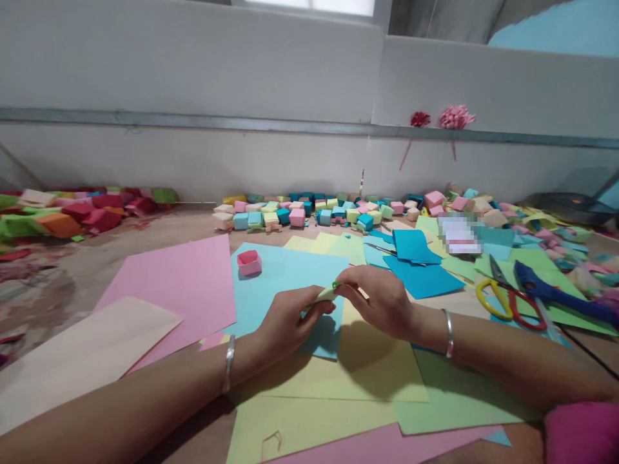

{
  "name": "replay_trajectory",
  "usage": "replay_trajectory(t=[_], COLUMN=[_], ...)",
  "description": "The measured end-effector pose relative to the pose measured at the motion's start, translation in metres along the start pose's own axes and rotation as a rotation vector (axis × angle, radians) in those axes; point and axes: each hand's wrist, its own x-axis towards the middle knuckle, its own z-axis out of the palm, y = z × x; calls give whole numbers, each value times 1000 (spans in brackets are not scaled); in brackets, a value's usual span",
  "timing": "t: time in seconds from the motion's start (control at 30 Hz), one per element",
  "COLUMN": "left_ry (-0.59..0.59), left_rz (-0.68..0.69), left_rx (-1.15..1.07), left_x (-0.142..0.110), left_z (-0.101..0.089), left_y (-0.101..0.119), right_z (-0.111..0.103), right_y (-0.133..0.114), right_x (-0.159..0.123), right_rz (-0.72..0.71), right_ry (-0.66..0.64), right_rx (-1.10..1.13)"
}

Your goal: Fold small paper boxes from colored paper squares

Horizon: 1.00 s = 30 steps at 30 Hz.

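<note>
My left hand [289, 320] pinches a small folded piece of pale green paper [327, 293] above the sheets. At the far end of that paper, the fingertips of my right hand [380, 299] close on it, where a bit of brighter green shows. Both hands hover over a light blue sheet [285, 274] and a yellow sheet [382, 361]. A small open pink paper box [249, 263] sits on the blue sheet, beyond my left hand. Part of the folded paper is hidden by my fingers.
Scissors with yellow and red handles [517, 306] and a blue glue gun [556, 290] lie at the right. Folded paper cubes [297, 216] line the wall, with more cubes [77, 212] at the left. A pink sheet [178, 290] and dark blue paper [425, 277] flank the middle.
</note>
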Motion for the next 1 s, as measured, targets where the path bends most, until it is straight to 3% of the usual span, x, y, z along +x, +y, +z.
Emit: replay_trajectory(t=[0.13, 0.3, 0.47, 0.63, 0.83, 1.0], left_ry=[-44, -108, -7, 37, 31, 8], left_rz=[-79, -164, -171, -142, -122, -151], left_rx=[-149, -321, -305, -307, -308, -302], left_x=[-1, 0, 1, 2, 2, 0], left_z=[-1, 0, 0, 0, 1, 2], left_y=[5, 6, 5, 4, 3, 2], right_z=[0, -1, -2, -1, -2, 0], right_y=[0, -2, -4, -7, -9, -7], right_x=[-1, 0, 1, 2, 1, -1], right_rz=[-4, 20, 192, 378, 361, 242], right_ry=[41, 2, -33, -163, -163, -91], right_rx=[20, 101, 182, 333, 387, 307])
